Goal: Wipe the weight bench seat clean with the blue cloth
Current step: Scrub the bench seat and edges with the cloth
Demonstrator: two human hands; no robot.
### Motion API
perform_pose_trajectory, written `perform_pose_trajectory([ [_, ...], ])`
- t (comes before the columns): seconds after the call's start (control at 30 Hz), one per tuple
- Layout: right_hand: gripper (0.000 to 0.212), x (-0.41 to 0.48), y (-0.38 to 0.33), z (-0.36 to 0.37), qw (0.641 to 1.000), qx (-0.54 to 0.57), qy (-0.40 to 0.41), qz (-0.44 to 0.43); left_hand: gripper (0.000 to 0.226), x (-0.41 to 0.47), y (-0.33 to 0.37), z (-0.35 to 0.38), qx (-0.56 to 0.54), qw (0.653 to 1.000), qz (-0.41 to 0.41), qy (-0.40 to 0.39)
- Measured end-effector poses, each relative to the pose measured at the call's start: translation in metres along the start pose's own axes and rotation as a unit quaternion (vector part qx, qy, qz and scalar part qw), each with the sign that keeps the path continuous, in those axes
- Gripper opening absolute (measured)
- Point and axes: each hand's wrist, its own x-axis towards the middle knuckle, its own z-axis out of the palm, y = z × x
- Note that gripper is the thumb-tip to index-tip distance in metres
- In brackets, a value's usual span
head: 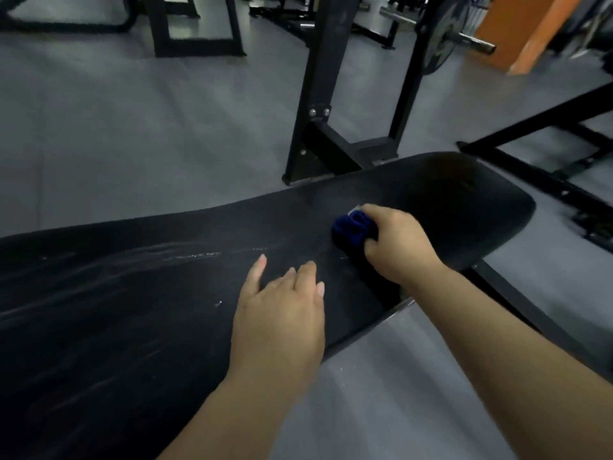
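The long black bench seat (139, 293) runs from the lower left to the right middle of the head view. Pale streaks and specks mark its left and middle part. My right hand (394, 244) grips a bunched blue cloth (351, 229) and presses it onto the seat toward its right end. Flat on the seat a little to the left lies my left hand (282, 310), fingers spread, holding nothing. Most of the cloth is hidden under my right hand.
Black rack uprights (318, 94) stand just behind the seat. A barbell with a weight plate (441, 38) hangs at the upper right. Black frame bars (544, 134) cross the grey floor to the right. An orange pillar (524, 24) stands at the far right.
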Motion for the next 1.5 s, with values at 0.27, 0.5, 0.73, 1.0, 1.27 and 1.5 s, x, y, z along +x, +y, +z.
perform_pose_trajectory([
  [0.27,0.052,-0.026,-0.022,0.012,0.999,-0.027,-0.001,0.031,0.059,-0.025,-0.009,-0.01,-0.171,0.983,0.015,-0.063],
  [0.5,0.051,-0.029,-0.023,0.013,0.988,-0.05,0.073,0.13,0.034,-0.026,-0.018,-0.047,-0.175,0.984,-0.017,-0.007],
  [0.73,0.047,-0.038,-0.019,0.0,0.996,-0.017,0.008,0.085,0.021,-0.032,-0.025,-0.035,-0.145,0.988,-0.033,-0.043],
  [1.0,0.047,-0.063,-0.052,0.022,0.997,-0.022,0.042,0.056,0.019,-0.033,-0.027,-0.024,-0.131,0.991,-0.03,0.004],
  [1.27,0.043,-0.053,-0.018,0.003,0.982,-0.02,0.08,0.169,0.018,-0.04,-0.028,-0.025,-0.132,0.991,-0.027,-0.003],
  [1.5,0.043,-0.078,-0.039,-0.003,0.995,0.039,-0.015,0.087,0.02,-0.043,-0.029,-0.026,-0.144,0.989,-0.027,-0.01],
])
